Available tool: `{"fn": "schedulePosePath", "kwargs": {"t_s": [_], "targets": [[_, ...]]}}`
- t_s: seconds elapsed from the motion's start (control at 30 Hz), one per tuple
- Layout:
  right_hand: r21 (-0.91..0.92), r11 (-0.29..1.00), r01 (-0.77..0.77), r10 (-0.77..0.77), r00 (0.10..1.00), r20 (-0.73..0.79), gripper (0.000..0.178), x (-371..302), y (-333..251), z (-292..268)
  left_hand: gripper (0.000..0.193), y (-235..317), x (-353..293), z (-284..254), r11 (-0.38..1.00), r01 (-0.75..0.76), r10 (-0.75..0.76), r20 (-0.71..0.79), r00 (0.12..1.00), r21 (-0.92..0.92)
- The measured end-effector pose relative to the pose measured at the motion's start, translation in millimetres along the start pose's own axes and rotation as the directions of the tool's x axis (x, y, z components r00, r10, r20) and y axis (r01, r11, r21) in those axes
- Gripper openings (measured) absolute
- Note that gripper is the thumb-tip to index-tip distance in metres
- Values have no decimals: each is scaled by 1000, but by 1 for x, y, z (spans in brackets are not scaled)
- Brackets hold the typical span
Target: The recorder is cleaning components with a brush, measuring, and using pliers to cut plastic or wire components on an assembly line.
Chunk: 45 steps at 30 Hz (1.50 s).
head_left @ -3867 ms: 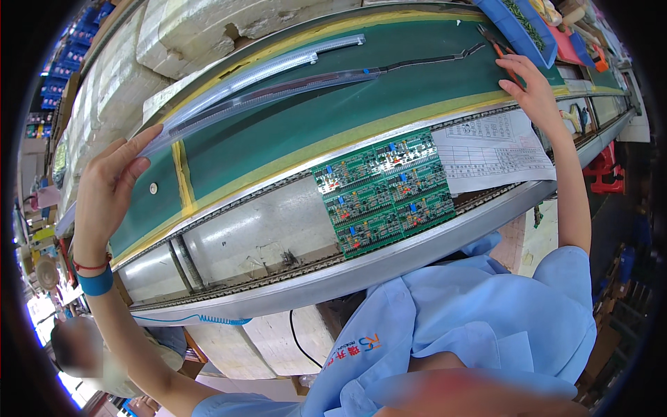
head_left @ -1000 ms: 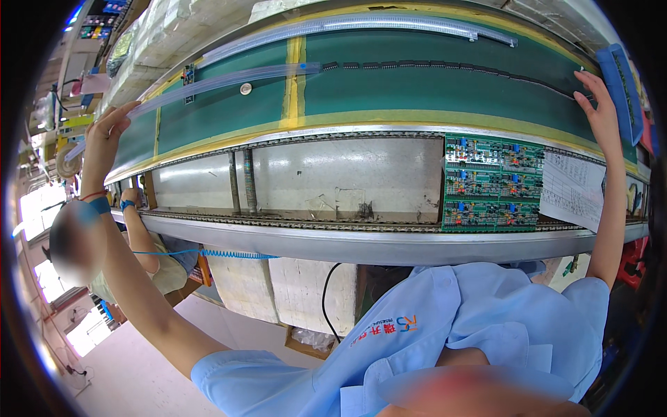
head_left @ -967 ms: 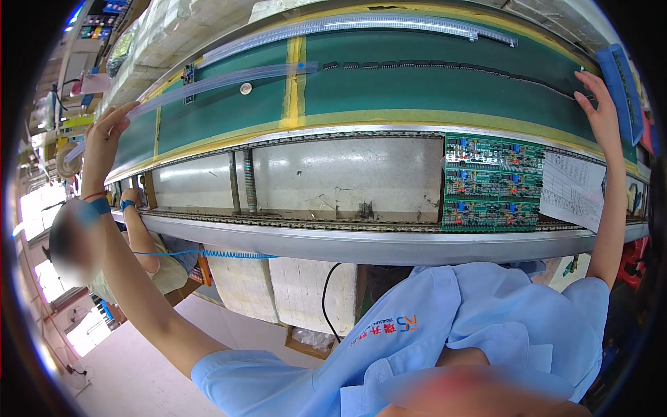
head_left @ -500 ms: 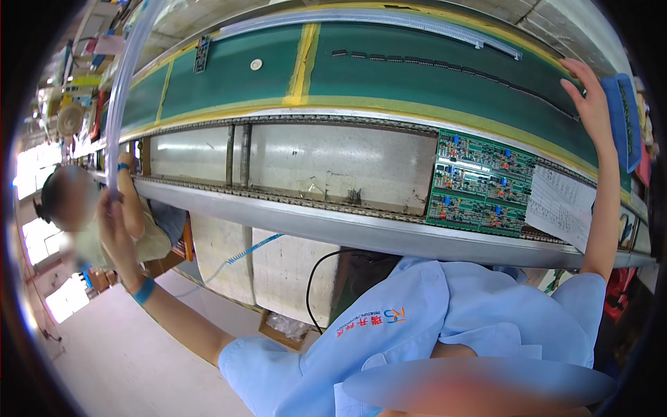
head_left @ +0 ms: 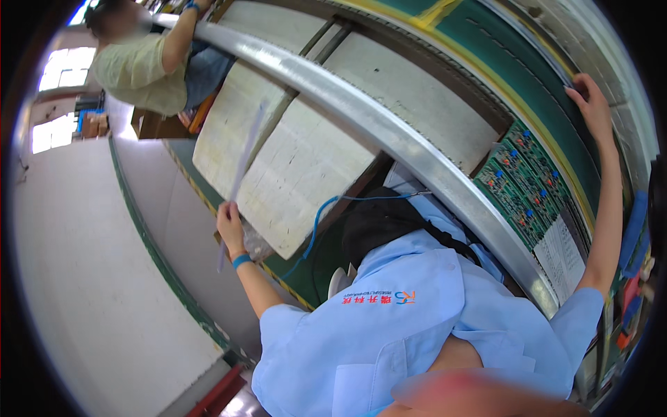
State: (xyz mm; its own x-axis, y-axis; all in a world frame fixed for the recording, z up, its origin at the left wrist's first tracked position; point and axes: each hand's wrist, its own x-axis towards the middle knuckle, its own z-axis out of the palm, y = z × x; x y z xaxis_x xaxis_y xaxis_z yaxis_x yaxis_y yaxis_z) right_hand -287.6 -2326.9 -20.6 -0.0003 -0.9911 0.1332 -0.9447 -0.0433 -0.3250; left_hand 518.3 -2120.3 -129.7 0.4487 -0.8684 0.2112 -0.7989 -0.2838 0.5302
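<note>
My left hand (head_left: 231, 226) is closed round a long clear plastic tube (head_left: 248, 149), held tilted and blurred off the near side of the bench. My right hand (head_left: 594, 108) reaches over the green mat (head_left: 476, 35). Its thumb and fingers pinch at the end of another clear tube (head_left: 549, 66) lying along the mat's far edge. Beside that tube runs a row of small black chips (head_left: 511, 50). Green circuit boards (head_left: 517, 174) full of parts sit in the rail track nearer to me, with a printed paper sheet (head_left: 559, 256) next to them.
A metal rail (head_left: 361, 115) runs along the bench's near side. White boxes (head_left: 306, 174) stand below it, with a blue coiled cord (head_left: 321, 212) close by. Another person (head_left: 142, 62) sits at the far left. A blue bin (head_left: 633, 236) is on the right.
My left hand has swung the tube down and toward me, away from the bench. My right fingers have closed at the lying tube's end. The whole view has turned.
</note>
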Motion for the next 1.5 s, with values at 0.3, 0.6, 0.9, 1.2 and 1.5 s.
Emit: {"fn": "schedulePosePath", "kwargs": {"t_s": [0.3,0.6,0.9,1.2,1.5], "targets": [[-488,815,312,-380,924,-43,26,12,-31,-6,26,-12,-14,105,940,-108,-18,362,932,325],[-527,797,294,-314,948,55,16,32,-38,-25,43,264,86,54,782,-623,623,-43,781,21],[947,143,-287,273,931,241,9,43,-23,-76,45,571,98,147,35,-996,974,-220,52,-78],[996,-44,-81,457,884,92,18,-56,-19,-126,32,692,52,244,-174,-858,976,-199,-85,-484],[593,690,-415,665,688,-292,29,-286,35,-153,31,738,-36,168,-400,-705,906,-370,-207,-585]]}}
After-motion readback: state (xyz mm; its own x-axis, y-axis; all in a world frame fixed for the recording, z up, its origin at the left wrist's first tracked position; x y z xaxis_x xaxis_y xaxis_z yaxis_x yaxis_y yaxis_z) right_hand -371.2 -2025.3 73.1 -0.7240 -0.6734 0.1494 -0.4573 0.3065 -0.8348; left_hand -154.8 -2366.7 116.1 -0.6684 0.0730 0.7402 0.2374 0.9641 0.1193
